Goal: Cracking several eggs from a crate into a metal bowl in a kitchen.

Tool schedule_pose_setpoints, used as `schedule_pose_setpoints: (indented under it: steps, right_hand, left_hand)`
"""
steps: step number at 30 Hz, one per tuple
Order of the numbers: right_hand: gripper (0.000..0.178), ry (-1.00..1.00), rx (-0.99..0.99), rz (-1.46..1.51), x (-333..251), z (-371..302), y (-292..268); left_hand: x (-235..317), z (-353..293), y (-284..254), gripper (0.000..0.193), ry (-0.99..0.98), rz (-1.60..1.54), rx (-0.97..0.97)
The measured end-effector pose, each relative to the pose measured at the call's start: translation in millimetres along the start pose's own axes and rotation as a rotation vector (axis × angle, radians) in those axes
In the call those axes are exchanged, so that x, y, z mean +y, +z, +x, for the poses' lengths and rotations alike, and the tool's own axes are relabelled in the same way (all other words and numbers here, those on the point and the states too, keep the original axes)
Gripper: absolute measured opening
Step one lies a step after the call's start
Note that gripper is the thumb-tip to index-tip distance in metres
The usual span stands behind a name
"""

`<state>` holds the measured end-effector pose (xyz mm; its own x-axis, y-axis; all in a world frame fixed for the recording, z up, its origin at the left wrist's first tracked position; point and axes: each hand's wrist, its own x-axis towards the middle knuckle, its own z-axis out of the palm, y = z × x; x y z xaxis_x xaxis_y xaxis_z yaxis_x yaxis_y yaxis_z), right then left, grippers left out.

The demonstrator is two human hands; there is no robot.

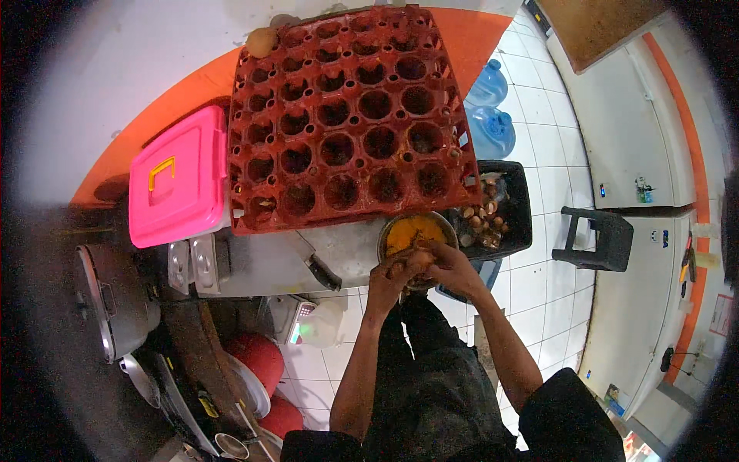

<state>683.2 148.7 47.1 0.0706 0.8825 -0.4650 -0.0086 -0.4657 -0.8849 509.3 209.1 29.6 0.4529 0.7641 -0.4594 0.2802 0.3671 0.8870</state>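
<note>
My left hand (390,279) and my right hand (453,269) meet over the near side of a round metal bowl (453,231). Their fingers are closed together around a brown egg (416,262), mostly covered by them; whether its shell is cracked is hard to see. Orange-yellow beaten-looking egg (408,231) lies in the bowl. Beyond the bowl a big dark red plastic egg tray (354,122) stands tilted up, its visible cups without eggs. One brown egg (262,42) rests at the tray's far left corner.
Right of the bowl is a black bin (520,202) with broken eggshells (486,219). A knife (323,272) lies on the metal counter (262,258), near a pink-lidded box (178,173). Blue water jugs (491,131) and a black stool (596,239) stand on the tiled floor.
</note>
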Motion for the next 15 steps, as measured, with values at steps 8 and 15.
schedule_pose_setpoints:
  steps: [8, 15]
  right_hand:
    - [0.052, 0.024, 0.103, 0.149, -7.0, 1.9, 0.9]
    - [0.048, -0.413, 0.544, -0.34, 18.8, 0.5, 42.1]
  left_hand:
    - [-3.6, 3.9, 6.5, 0.04, -0.189, -0.651, 0.052]
    - [-9.1, 5.0, 29.0, 0.033, -0.084, -0.632, 0.116]
